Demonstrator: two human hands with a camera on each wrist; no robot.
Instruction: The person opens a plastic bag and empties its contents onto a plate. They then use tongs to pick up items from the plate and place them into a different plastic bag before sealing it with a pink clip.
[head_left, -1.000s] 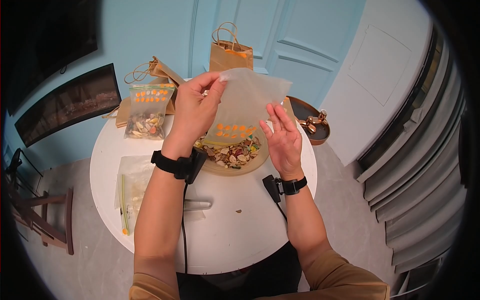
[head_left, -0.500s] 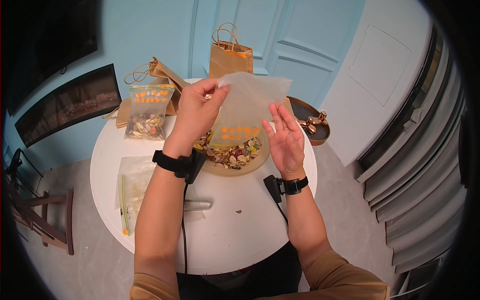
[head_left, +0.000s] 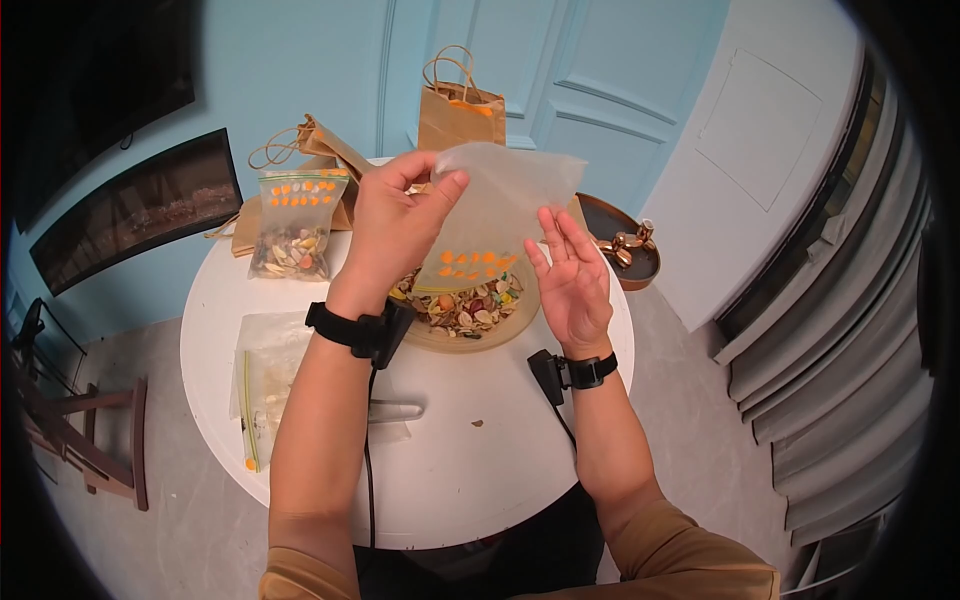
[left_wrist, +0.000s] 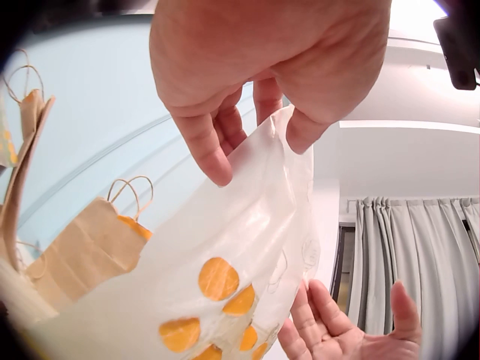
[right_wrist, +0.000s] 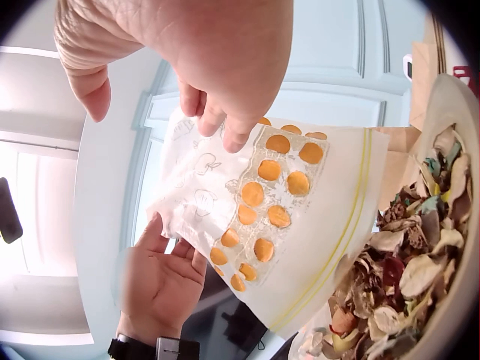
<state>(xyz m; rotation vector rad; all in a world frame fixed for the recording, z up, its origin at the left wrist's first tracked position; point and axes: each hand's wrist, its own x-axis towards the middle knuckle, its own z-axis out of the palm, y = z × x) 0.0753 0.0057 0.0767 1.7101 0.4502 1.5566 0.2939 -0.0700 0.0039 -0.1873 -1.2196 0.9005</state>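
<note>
My left hand pinches the upper corner of a frosted zip bag between thumb and fingers. The bag hangs upside down, with its orange dots and yellow-green zip strip at the lower end. Below that strip is a round bowl filled with dried petals and flower pieces. My right hand is open, palm turned toward the bag, fingertips right at its side edge. In the right wrist view the bag looks flat, with nothing bulky inside.
A filled zip bag stands at the table's back left, by brown paper bags. Flat zip bags lie front left, beside a clear handle-like piece. A dark tray with a copper figurine stands behind the table's right edge.
The bag's top corner and my left hand have dropped slightly, and the bag's lower end has swung a little to the right. My right hand has shifted slightly right, still open.
</note>
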